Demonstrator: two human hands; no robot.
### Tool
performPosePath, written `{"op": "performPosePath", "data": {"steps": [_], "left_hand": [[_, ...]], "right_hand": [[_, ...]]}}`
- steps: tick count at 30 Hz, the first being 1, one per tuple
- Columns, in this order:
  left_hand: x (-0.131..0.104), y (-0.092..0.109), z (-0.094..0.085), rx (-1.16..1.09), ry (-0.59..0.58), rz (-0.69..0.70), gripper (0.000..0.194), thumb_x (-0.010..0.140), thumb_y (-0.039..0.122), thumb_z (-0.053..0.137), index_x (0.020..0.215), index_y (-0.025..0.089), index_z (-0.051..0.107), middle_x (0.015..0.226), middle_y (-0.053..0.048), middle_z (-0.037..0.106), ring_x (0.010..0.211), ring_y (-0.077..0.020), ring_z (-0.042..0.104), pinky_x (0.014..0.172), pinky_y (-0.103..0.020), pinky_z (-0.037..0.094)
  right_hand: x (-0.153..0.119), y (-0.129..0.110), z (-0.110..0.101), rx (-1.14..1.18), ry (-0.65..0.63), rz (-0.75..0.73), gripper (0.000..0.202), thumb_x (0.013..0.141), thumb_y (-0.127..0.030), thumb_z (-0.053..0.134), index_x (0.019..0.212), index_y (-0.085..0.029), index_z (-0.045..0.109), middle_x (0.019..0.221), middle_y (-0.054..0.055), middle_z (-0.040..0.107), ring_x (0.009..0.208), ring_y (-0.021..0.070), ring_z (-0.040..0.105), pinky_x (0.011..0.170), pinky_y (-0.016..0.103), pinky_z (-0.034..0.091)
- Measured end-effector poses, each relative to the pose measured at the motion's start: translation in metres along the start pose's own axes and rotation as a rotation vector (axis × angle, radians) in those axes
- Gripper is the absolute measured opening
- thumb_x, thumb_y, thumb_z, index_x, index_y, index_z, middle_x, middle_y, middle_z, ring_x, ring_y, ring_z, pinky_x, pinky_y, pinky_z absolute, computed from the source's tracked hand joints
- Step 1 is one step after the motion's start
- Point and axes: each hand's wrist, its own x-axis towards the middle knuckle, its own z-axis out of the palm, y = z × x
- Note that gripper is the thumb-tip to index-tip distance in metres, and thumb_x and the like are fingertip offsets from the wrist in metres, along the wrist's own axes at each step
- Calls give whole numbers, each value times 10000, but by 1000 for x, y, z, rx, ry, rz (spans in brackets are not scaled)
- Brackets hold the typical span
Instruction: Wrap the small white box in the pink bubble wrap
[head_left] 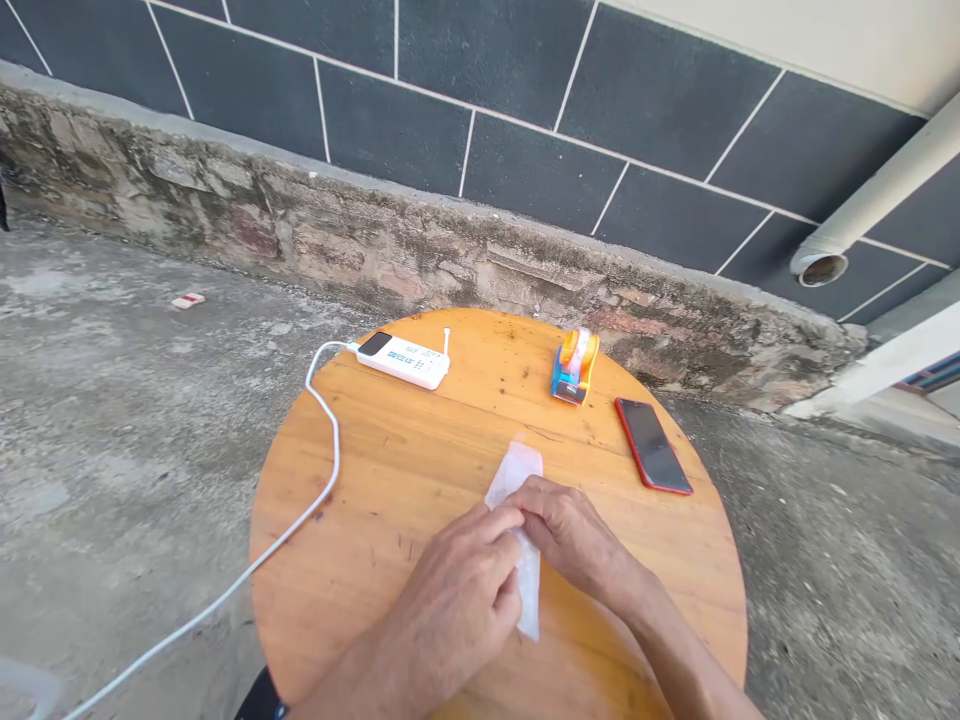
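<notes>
A narrow, folded piece of thin white translucent wrapping (516,468) lies lengthwise on the round wooden table (375,470). My left hand (474,585) comes over it from the left, fingers curled and pinching near its middle. From the right, my right hand (564,522) meets it there, its fingers bent and closed on the wrapping. The fingertips of both hands touch or nearly touch. They cover the wrapping's middle, so whether anything is inside it I cannot tell. Its far end and near end show beyond the hands.
Toward the far left of the table lies a white power bank (405,360) with a white cable (336,455) running off the left edge. A blue and orange tape dispenser (576,368) stands at the back. A red-edged phone (652,446) lies on the right. Behind is a tiled wall (390,110).
</notes>
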Motion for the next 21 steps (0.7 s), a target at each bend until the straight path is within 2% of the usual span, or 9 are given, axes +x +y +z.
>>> {"op": "performPosePath", "data": {"steps": [6, 10, 13, 17, 19, 21], "left_hand": [[3, -3, -3, -14, -66, 13, 195, 711, 14, 439, 686, 184, 530, 843, -39, 650, 822, -196, 595, 727, -313, 492], [4, -4, -4, -52, -54, 4, 214, 698, 6, 437, 694, 196, 536, 864, -38, 662, 851, -194, 599, 751, -309, 486], [3, -4, -3, -76, -44, -5, 223, 701, 2, 435, 692, 199, 537, 879, -34, 664, 840, -185, 602, 747, -301, 485], [1, -3, -3, -102, -46, -30, 210, 720, 5, 438, 672, 197, 509, 860, -26, 657, 824, -180, 595, 740, -296, 476], [0, -2, -3, -110, -47, -37, 210, 714, 1, 438, 671, 198, 499, 846, -20, 652, 818, -177, 590, 728, -291, 470], [0, -1, -3, -112, -48, -43, 216, 699, -6, 437, 678, 200, 501, 841, -15, 650, 817, -177, 587, 720, -287, 466]], "right_hand": [[0, 0, 1, 21, 8, -12, 276, 893, -107, 473, 925, -253, 705, 855, 3, 663, 798, 134, 626, 700, 227, 456], [-11, 3, -2, 55, 126, 24, 287, 898, -127, 459, 1071, -238, 659, 903, 30, 666, 793, 152, 624, 695, 258, 471], [-30, 2, -6, 132, 209, 27, 277, 915, -140, 424, 1089, -217, 626, 919, 45, 649, 786, 154, 614, 689, 271, 482], [-55, -6, -7, 168, 182, -21, 302, 889, -185, 501, 1183, -215, 565, 1140, 86, 610, 1038, 199, 583, 885, 338, 482], [-64, -11, -3, 139, 146, -17, 421, 863, -247, 571, 1277, -216, 500, 1256, 105, 563, 1165, 238, 521, 973, 394, 443], [-68, -15, 3, 103, 130, -5, 542, 833, -315, 626, 1333, -206, 446, 1303, 123, 538, 1204, 268, 491, 996, 437, 427]]}}
